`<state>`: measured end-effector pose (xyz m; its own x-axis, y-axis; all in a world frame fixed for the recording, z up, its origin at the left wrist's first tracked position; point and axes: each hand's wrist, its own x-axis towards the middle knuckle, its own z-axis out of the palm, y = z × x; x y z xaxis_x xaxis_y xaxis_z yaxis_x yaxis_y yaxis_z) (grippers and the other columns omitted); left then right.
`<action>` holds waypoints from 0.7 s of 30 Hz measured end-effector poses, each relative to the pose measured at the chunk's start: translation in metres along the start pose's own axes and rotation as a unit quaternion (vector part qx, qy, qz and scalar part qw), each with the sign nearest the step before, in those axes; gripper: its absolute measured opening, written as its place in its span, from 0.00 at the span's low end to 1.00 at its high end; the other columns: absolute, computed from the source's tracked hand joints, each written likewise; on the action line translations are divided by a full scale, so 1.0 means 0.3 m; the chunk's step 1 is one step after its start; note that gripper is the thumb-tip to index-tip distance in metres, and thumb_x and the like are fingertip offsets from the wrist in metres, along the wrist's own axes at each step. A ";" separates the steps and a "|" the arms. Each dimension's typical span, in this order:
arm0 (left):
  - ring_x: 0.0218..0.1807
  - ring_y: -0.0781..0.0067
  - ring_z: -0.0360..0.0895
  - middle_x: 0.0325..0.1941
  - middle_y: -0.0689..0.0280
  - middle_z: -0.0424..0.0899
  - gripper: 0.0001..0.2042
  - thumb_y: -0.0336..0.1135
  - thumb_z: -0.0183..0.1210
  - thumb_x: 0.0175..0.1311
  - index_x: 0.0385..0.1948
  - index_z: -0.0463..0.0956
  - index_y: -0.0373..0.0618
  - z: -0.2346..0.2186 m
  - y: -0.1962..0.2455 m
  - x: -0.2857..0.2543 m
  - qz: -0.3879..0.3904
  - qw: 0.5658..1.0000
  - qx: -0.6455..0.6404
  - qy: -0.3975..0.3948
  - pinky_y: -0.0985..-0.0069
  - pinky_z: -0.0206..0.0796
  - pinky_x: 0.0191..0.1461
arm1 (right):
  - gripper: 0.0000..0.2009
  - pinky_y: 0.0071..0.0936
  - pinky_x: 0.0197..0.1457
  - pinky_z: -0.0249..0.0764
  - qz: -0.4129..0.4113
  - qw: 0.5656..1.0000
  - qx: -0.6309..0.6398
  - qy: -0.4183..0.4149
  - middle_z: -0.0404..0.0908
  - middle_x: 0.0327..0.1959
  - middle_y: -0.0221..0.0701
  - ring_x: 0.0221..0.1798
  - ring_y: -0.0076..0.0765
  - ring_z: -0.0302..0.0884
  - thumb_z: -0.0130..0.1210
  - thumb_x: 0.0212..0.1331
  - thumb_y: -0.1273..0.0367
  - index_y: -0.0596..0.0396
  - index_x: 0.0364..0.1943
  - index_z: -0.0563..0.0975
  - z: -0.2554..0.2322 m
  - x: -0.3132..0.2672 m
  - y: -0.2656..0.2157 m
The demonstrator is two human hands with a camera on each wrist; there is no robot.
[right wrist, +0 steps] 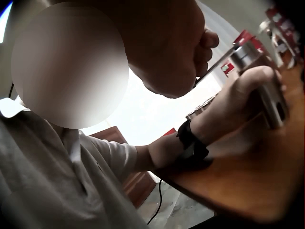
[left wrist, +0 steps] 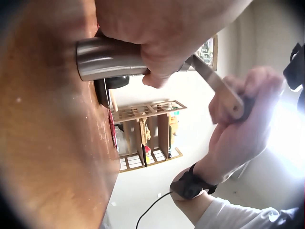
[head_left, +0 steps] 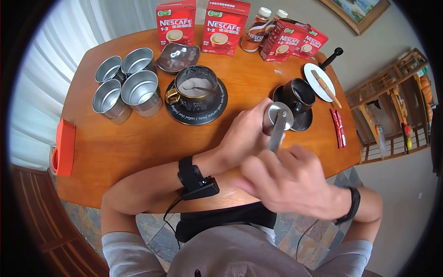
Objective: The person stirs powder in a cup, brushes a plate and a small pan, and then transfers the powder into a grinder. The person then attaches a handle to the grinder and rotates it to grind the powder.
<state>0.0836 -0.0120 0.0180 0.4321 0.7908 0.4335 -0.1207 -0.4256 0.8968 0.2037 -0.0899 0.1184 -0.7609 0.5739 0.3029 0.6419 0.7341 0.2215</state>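
My left hand (head_left: 244, 131) grips the steel body of a hand-crank coffee grinder (left wrist: 107, 59), its fingers wrapped round the cylinder. Above it, my right hand (head_left: 295, 182) holds the end of the grinder's flat crank handle (head_left: 278, 133); its knob is mostly hidden in the fingers. In the left wrist view the grinder's base is close over the tabletop. Just beyond my left hand, a black cup (head_left: 302, 91) stands on a dark saucer (head_left: 303, 123). Farther left, a black mug (head_left: 194, 104) with a gold handle holds pale powder and a spoon (head_left: 203, 88).
Several metal cups (head_left: 140, 87) cluster at the left, near a dark wavy bowl (head_left: 178, 57). Red Nescafe boxes (head_left: 226, 27) and brown-labelled bottles (head_left: 254, 34) line the back. At right lie a white plate (head_left: 318, 90) with a wooden-handled brush and red sachets (head_left: 338, 128). An orange-red object (head_left: 66, 147) stands far left.
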 end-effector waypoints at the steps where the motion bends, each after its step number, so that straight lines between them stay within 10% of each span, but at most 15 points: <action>1: 0.44 0.54 0.88 0.36 0.56 0.87 0.19 0.36 0.67 0.63 0.50 0.71 0.42 -0.005 0.000 -0.003 0.013 1.000 -0.002 0.006 0.58 0.75 0.47 | 0.16 0.31 0.22 0.62 -0.021 1.000 -0.008 0.008 0.66 0.16 0.25 0.16 0.30 0.69 0.60 0.70 0.56 0.49 0.31 0.72 0.024 0.055 0.009; 7: 0.49 0.50 0.88 0.43 0.49 0.88 0.25 0.36 0.70 0.59 0.56 0.73 0.37 0.036 -0.067 0.038 -0.040 0.997 0.070 -0.020 0.59 0.77 0.55 | 0.18 0.49 0.24 0.73 0.017 0.998 0.043 -0.047 0.81 0.19 0.41 0.26 0.52 0.85 0.51 0.77 0.53 0.56 0.43 0.72 0.160 0.370 0.259; 9: 0.49 0.64 0.88 0.46 0.57 0.89 0.23 0.33 0.74 0.56 0.52 0.77 0.39 0.026 -0.029 0.042 -0.094 0.995 0.022 -0.004 0.66 0.76 0.57 | 0.17 0.53 0.28 0.74 -0.011 1.000 -0.027 0.005 0.81 0.19 0.39 0.28 0.58 0.83 0.49 0.79 0.53 0.55 0.45 0.72 0.203 0.340 0.419; 13: 0.45 0.60 0.87 0.43 0.55 0.88 0.22 0.33 0.73 0.56 0.50 0.75 0.40 0.018 -0.012 0.050 -0.114 0.993 0.022 -0.018 0.65 0.75 0.53 | 0.17 0.51 0.36 0.78 0.174 0.982 -0.009 -0.078 0.84 0.26 0.43 0.35 0.60 0.85 0.48 0.80 0.53 0.54 0.45 0.73 0.174 0.144 0.569; 21: 0.44 0.53 0.86 0.42 0.53 0.87 0.20 0.32 0.72 0.55 0.47 0.75 0.41 0.029 -0.013 0.049 -0.096 0.995 0.023 -0.011 0.64 0.75 0.51 | 0.13 0.46 0.25 0.74 0.356 0.931 -0.039 -0.065 0.81 0.19 0.33 0.23 0.50 0.83 0.57 0.76 0.57 0.51 0.42 0.73 0.019 -0.306 0.248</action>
<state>0.0981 -0.0026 0.0201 0.4631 0.8496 0.2526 0.0071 -0.2885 0.9575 0.3208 -0.0858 0.1018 -0.1410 0.9480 0.2853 0.9893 0.1243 0.0758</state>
